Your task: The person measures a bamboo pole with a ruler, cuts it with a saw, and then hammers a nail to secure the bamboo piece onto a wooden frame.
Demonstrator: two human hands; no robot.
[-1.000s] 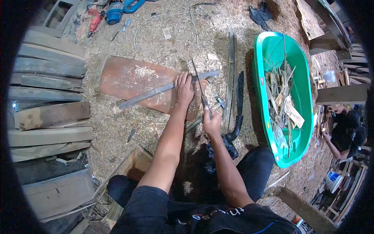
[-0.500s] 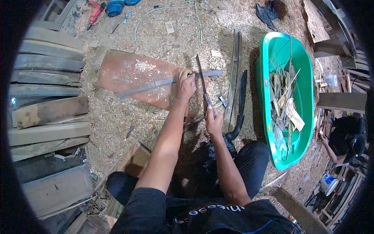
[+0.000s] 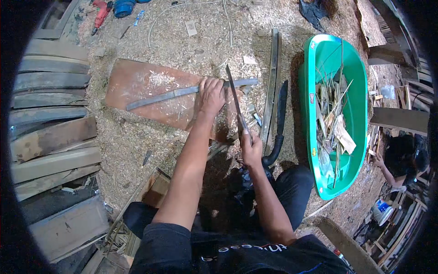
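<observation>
Head view: left hand (image 3: 211,97) closed on the grey strip (image 3: 164,96), pinning it to the board (image 3: 132,82) — right hand (image 3: 250,148) gripped the knife (image 3: 237,102); shallow strokes, clear of that left hand, seemed wisest.

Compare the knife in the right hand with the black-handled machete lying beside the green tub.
The knife is slim, held in the right hand, its blade crossing the grey strip. The machete is broader, dark, lying untouched on the shavings. Both point away from the person.
</observation>
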